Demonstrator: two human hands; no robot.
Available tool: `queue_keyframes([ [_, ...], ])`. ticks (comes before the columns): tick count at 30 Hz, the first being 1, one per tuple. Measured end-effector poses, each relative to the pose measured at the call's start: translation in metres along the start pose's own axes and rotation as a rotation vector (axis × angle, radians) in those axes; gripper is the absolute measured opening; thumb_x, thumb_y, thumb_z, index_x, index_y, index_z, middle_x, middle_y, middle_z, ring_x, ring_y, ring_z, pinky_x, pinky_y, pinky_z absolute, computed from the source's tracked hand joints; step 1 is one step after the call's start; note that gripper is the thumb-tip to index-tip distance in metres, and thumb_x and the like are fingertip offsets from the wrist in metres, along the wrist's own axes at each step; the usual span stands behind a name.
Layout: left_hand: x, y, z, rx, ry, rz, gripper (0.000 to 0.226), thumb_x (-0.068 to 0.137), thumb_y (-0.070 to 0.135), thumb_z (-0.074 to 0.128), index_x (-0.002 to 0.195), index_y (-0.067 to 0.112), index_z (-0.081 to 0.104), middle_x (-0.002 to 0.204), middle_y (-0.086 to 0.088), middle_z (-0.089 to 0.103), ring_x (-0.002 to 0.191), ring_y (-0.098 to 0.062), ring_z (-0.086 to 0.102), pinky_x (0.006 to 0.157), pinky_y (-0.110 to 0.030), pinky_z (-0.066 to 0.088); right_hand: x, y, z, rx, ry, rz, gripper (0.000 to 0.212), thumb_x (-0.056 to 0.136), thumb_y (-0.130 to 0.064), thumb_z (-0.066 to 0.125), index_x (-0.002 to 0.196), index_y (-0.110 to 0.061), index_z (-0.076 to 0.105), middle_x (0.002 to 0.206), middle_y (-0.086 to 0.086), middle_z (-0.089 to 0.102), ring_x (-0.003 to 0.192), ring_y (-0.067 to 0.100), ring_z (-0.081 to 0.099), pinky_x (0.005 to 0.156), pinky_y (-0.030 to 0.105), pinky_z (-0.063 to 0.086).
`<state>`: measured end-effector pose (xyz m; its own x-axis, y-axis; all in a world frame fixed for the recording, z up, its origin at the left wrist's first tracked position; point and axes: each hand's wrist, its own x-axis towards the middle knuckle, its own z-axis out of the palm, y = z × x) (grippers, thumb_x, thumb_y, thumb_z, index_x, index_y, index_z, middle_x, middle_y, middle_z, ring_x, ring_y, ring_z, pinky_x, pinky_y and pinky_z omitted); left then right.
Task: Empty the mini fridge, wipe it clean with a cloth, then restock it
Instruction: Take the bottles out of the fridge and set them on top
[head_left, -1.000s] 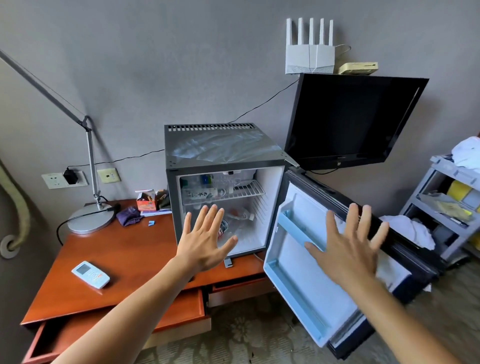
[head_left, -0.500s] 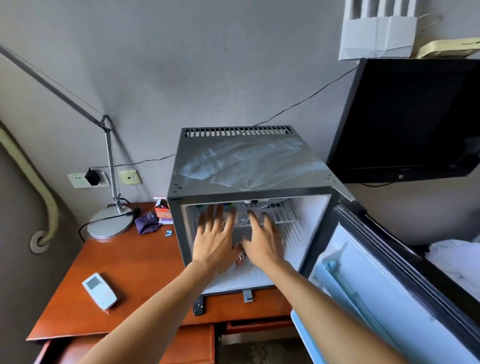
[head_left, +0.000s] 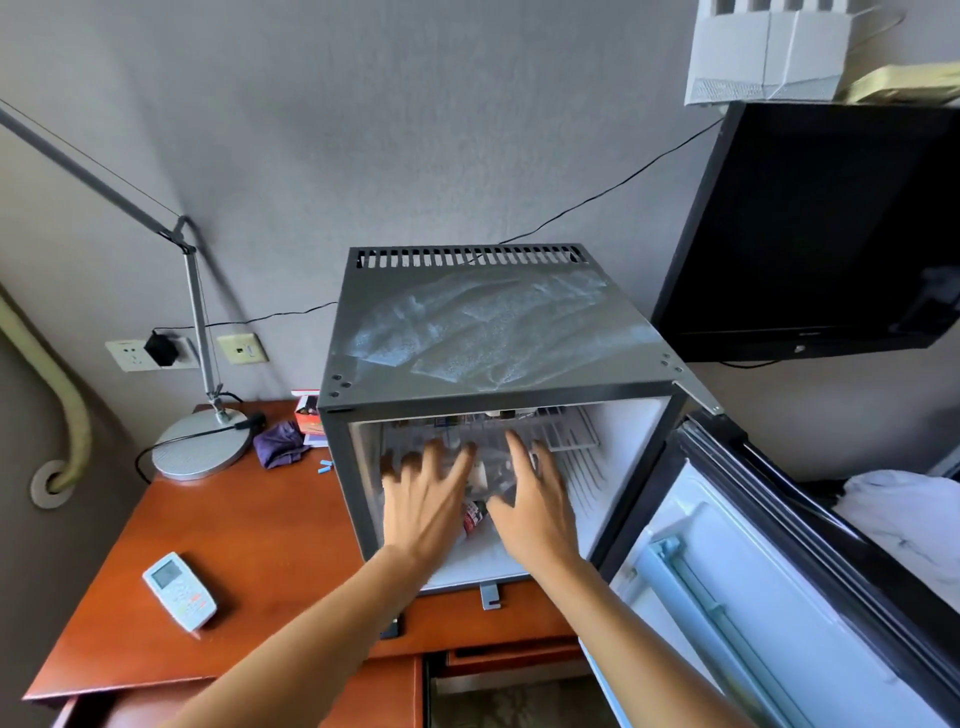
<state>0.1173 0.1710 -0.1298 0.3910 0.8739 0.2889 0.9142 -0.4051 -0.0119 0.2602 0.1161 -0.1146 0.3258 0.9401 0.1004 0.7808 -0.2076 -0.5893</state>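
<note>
A grey mini fridge (head_left: 483, 332) stands on a wooden desk (head_left: 244, 525), its door (head_left: 769, 597) swung open to the right. Both my hands reach into the lower compartment below the wire shelf (head_left: 566, 431). My left hand (head_left: 426, 499) has its fingers spread over items on the fridge floor. My right hand (head_left: 535, 499) lies beside it, fingers apart, over a clear plastic bottle (head_left: 491, 473). A small red-labelled item (head_left: 472, 517) shows between the two hands. The hands hide most of the fridge contents. Neither hand has a clear grip on anything.
On the desk to the left lie a white remote (head_left: 179, 590), a purple cloth (head_left: 280, 444) and a desk lamp base (head_left: 200, 449). A black TV (head_left: 815, 234) hangs to the right. A drawer (head_left: 498, 660) below the fridge stands ajar. White fabric (head_left: 904, 519) lies behind the door.
Both hands went from raised in front of the fridge and door to inside the lower compartment. The view has moved closer and looks more steeply down.
</note>
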Motion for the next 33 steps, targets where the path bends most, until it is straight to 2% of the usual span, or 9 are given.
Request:
queue_keyframes([
  [3, -0.039, 0.000, -0.015, -0.081, 0.014, 0.018, 0.083, 0.068, 0.039, 0.081, 0.142, 0.035, 0.041, 0.120, -0.007, 0.058, 0.094, -0.032, 0.066, 0.098, -0.057, 0.043, -0.031, -0.001, -0.013, 0.153, 0.031, -0.040, 0.090, 0.091, -0.018, 0.068, 0.158, -0.048, 0.017, 0.165, -0.014, 0.021, 0.140, 0.010, 0.042, 0.095, 0.023, 0.053],
  [6, -0.071, -0.005, -0.040, -0.197, 0.043, 0.065, 0.080, 0.070, 0.041, 0.076, 0.141, 0.036, 0.040, 0.105, 0.007, 0.061, 0.090, -0.023, 0.066, 0.096, -0.047, 0.049, -0.067, 0.001, -0.020, 0.339, 0.142, -0.023, 0.089, 0.088, -0.010, 0.068, 0.156, -0.050, 0.025, 0.157, -0.025, 0.034, 0.138, -0.008, 0.037, 0.098, 0.004, 0.038],
  [9, -0.087, -0.013, -0.076, -0.328, 0.081, 0.107, 0.075, 0.074, 0.051, 0.073, 0.141, 0.038, 0.041, 0.095, 0.016, 0.056, 0.084, -0.017, 0.063, 0.080, -0.034, 0.053, -0.089, 0.003, -0.018, 0.465, 0.124, 0.020, 0.094, 0.083, -0.003, 0.069, 0.150, -0.058, 0.030, 0.151, -0.034, 0.039, 0.140, -0.006, 0.039, 0.112, 0.019, 0.037],
  [11, -0.086, -0.019, -0.105, -0.444, 0.093, 0.108, 0.071, 0.078, 0.052, 0.071, 0.140, 0.040, 0.039, 0.101, 0.017, 0.057, 0.086, -0.014, 0.061, 0.078, -0.033, 0.053, -0.094, 0.001, -0.016, 0.478, 0.064, 0.027, 0.095, 0.083, -0.001, 0.069, 0.146, -0.061, 0.032, 0.150, -0.027, 0.045, 0.139, -0.003, 0.042, 0.106, 0.015, 0.042],
  [15, -0.063, -0.033, -0.169, -0.903, 0.112, 0.044, 0.066, 0.080, 0.038, 0.078, 0.133, 0.046, 0.040, 0.120, 0.023, 0.061, 0.101, -0.001, 0.063, 0.080, -0.026, 0.054, -0.090, -0.017, -0.021, 0.443, -0.026, 0.006, 0.092, 0.085, -0.016, 0.065, 0.146, -0.069, 0.021, 0.156, -0.025, 0.035, 0.143, -0.002, 0.034, 0.104, 0.010, 0.032],
  [18, -0.028, -0.041, -0.204, -1.217, 0.143, 0.080, 0.059, 0.086, 0.014, 0.078, 0.135, 0.027, 0.047, 0.110, 0.013, 0.064, 0.090, 0.000, 0.064, 0.078, -0.021, 0.051, -0.081, -0.030, -0.029, 0.441, -0.061, -0.010, 0.084, 0.079, -0.030, 0.057, 0.146, -0.066, 0.021, 0.156, -0.022, 0.034, 0.142, -0.003, 0.033, 0.104, 0.012, 0.030],
  [21, 0.015, -0.048, -0.225, -1.288, 0.219, 0.095, 0.056, 0.088, 0.014, 0.078, 0.136, 0.014, 0.049, 0.109, 0.005, 0.065, 0.087, 0.001, 0.063, 0.076, -0.014, 0.050, -0.076, -0.040, -0.033, 0.467, -0.077, -0.026, 0.086, 0.077, -0.030, 0.056, 0.152, -0.057, 0.023, 0.158, -0.020, 0.031, 0.143, -0.003, 0.029, 0.113, 0.021, 0.027],
  [26, 0.085, -0.063, -0.212, -1.374, 0.179, -0.014, 0.061, 0.085, 0.027, 0.082, 0.135, 0.020, 0.047, 0.110, -0.007, 0.069, 0.093, -0.011, 0.069, 0.073, -0.024, 0.054, -0.072, -0.047, -0.037, 0.456, -0.071, -0.039, 0.085, 0.084, -0.024, 0.061, 0.154, -0.053, 0.023, 0.160, -0.021, 0.026, 0.146, 0.003, 0.027, 0.119, 0.031, 0.031],
  [33, 0.126, -0.072, -0.174, -1.338, 0.157, -0.145, 0.061, 0.079, 0.022, 0.087, 0.127, 0.013, 0.051, 0.109, -0.005, 0.071, 0.097, -0.016, 0.072, 0.092, -0.040, 0.060, -0.070, -0.023, -0.038, 0.369, -0.060, 0.016, 0.076, 0.092, -0.017, 0.064, 0.154, -0.043, 0.029, 0.155, -0.020, 0.031, 0.124, -0.013, 0.038, 0.084, 0.002, 0.037],
])
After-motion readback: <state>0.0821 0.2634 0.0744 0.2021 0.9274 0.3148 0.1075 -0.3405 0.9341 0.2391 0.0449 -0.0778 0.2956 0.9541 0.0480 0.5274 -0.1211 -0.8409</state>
